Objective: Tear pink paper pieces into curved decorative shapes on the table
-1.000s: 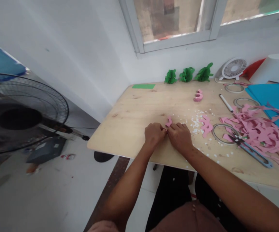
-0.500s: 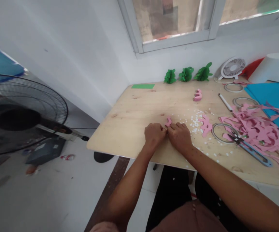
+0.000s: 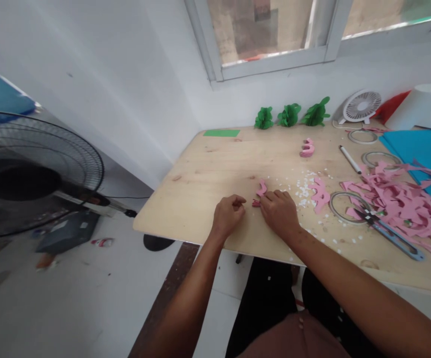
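Observation:
Near the front of the wooden table, my right hand (image 3: 280,211) is closed on a pink paper cutout (image 3: 262,188), whose wavy upper part pokes out past the fingertips. The lower end of the cutout (image 3: 256,203) looks like stacked layers, darker pink. My left hand (image 3: 229,215) is a little to the left, touching no paper, with thumb and forefinger apart. To the right of my right hand lies another pink scalloped cutout (image 3: 319,195) among tiny white paper bits (image 3: 301,193). Farther back sits a stack of pink curved cutouts (image 3: 307,148).
Blue-handled scissors (image 3: 394,236), a tape roll (image 3: 332,211) and a heap of pink scraps (image 3: 405,199) lie on the right. A marker (image 3: 350,159) is behind them. Green paper ornaments (image 3: 289,115) and a small white fan (image 3: 362,106) line the wall. A large fan (image 3: 25,184) stands left.
My left hand has let go of the pink cutout and moved left, its fingers parting. My right hand stays on the cutout, and its lower end now shows.

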Available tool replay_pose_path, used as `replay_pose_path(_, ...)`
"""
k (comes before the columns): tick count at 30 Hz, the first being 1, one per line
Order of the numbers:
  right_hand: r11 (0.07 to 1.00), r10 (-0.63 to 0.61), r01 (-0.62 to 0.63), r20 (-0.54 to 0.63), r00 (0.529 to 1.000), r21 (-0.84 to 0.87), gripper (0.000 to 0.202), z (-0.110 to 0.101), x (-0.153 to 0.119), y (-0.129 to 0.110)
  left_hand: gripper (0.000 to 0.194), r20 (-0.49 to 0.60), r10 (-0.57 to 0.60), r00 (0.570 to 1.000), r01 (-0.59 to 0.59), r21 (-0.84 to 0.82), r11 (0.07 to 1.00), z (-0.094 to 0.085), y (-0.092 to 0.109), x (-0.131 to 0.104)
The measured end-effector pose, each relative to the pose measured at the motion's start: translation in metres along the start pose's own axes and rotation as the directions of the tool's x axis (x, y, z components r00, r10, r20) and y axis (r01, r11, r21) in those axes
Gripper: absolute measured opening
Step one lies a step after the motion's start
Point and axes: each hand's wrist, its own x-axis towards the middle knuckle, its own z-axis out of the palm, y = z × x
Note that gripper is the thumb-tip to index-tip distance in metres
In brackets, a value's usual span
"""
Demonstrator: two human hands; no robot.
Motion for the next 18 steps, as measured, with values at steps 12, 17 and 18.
replay_pose_path(12, 1.000, 0.006, -0.006, -0.032, 0.999, -0.011, 0.019, 0.000, 0.001, 0.000, 0.020, -0.099, 0.209, 0.973, -0.195, 0.137, 0.971, 0.011, -0.007, -0.010)
replay_pose_path(17, 0.998, 0.048, -0.046, -0.051, 0.998, 0.034, 0.020, 0.001, 0.001, 0.002, 0.026, -0.059, 0.356, 0.933, -0.340, 0.189, 0.921, 0.014, -0.008, -0.013)
replay_pose_path(18, 0.997, 0.058, -0.055, -0.056, 0.997, 0.047, 0.020, 0.001, 0.001, 0.003, 0.025, -0.058, 0.363, 0.930, -0.345, 0.201, 0.917, 0.015, -0.008, -0.013)
